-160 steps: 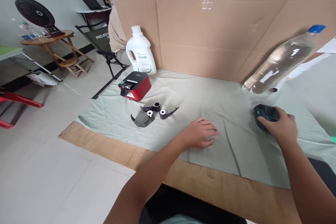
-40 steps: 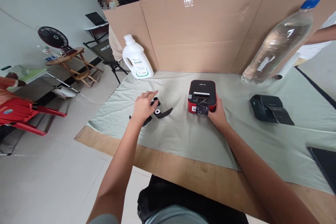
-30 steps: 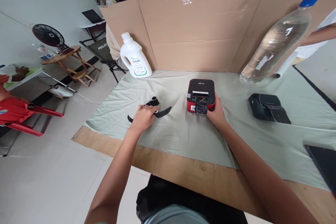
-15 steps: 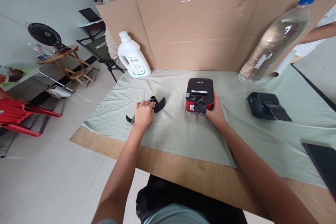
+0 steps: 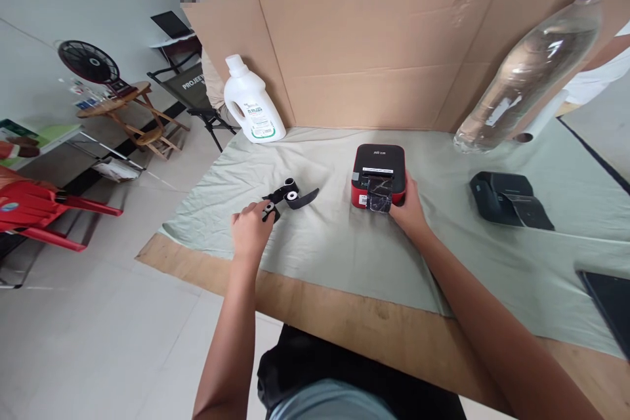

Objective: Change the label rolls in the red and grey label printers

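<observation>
My left hand (image 5: pixel 251 231) is closed on a small black roll with a white core (image 5: pixel 268 209), lifted a little off the grey-green cloth (image 5: pixel 335 249). Two more black rolls (image 5: pixel 292 195) with loose tails lie just beyond it. My right hand (image 5: pixel 406 209) grips the front right corner of a red and black label printer (image 5: pixel 378 174) in the middle of the cloth. A strip of dark tape hangs from the printer's slot.
A white jug (image 5: pixel 252 104) stands at the back left against a cardboard wall (image 5: pixel 394 46). A clear bottle (image 5: pixel 529 72) leans at the back right, above a black printer (image 5: pixel 509 199). A dark tablet (image 5: pixel 610 308) lies at the right edge. Another person sits behind the cardboard.
The red printer went from back left to the middle and my right hand left the black printer. My left hand reached to the rolls, closed on one and drew it toward me.
</observation>
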Demonstrator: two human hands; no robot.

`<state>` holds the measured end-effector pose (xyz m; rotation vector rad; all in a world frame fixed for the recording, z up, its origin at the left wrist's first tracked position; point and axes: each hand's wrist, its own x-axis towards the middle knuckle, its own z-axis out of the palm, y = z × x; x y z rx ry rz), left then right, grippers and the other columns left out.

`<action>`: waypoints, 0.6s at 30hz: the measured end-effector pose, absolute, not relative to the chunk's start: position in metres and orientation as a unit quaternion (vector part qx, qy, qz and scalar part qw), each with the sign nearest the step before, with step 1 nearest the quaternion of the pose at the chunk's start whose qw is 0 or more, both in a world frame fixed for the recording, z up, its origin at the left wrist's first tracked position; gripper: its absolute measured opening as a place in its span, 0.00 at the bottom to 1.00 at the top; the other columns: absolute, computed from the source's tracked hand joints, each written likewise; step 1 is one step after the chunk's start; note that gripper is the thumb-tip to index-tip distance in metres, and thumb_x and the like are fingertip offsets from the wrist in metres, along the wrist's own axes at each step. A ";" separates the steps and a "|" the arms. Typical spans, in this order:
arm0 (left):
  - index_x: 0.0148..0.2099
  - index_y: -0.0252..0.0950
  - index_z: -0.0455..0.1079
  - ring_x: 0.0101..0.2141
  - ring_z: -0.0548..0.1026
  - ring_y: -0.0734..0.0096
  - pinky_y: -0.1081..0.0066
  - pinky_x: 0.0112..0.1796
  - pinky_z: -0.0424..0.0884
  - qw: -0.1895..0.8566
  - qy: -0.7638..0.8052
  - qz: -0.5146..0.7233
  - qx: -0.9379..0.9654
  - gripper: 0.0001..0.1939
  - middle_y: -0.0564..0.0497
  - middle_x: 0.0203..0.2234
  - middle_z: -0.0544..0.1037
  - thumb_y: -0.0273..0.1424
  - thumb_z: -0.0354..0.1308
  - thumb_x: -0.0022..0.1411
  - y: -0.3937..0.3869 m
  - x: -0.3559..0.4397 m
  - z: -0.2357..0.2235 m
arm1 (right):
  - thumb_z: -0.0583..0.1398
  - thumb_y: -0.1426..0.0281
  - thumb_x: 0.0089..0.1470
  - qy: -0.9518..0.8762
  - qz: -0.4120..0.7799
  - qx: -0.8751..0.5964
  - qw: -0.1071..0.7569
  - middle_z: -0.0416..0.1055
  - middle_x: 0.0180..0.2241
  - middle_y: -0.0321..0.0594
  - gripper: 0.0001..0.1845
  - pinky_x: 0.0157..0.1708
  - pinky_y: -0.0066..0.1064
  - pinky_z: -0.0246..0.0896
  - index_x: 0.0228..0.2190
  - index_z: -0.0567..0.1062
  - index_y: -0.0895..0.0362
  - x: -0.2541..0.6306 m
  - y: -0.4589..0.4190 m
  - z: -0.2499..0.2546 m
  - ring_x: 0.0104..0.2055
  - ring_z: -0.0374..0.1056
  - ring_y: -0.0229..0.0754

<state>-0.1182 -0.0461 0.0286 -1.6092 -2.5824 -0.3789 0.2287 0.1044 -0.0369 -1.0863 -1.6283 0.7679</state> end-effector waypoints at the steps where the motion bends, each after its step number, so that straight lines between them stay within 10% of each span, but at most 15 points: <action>1: 0.59 0.41 0.75 0.51 0.78 0.49 0.53 0.55 0.64 0.041 -0.843 -0.128 -0.521 0.20 0.43 0.50 0.82 0.34 0.53 0.69 -0.044 -0.118 0.028 | 0.72 0.57 0.46 -0.672 0.318 -0.448 0.496 0.62 0.63 0.50 0.53 0.68 0.56 0.54 0.69 0.59 0.47 0.229 0.104 -0.037 0.67 0.58 0.60; 13: 0.55 0.39 0.76 0.57 0.71 0.46 0.50 0.56 0.63 0.154 -0.773 -0.350 -0.507 0.15 0.39 0.56 0.77 0.33 0.54 0.70 -0.038 -0.086 0.022 | 0.71 0.59 0.47 -0.670 0.327 -0.456 0.487 0.62 0.63 0.50 0.53 0.67 0.53 0.55 0.70 0.57 0.48 0.229 0.103 -0.036 0.68 0.58 0.57; 18: 0.51 0.40 0.76 0.47 0.78 0.59 0.61 0.51 0.70 -0.180 -0.627 -0.466 -0.598 0.12 0.45 0.48 0.81 0.36 0.57 0.69 0.026 -0.021 0.022 | 0.71 0.59 0.47 -0.667 0.328 -0.462 0.484 0.61 0.64 0.52 0.53 0.68 0.52 0.54 0.69 0.58 0.50 0.229 0.103 -0.036 0.68 0.57 0.58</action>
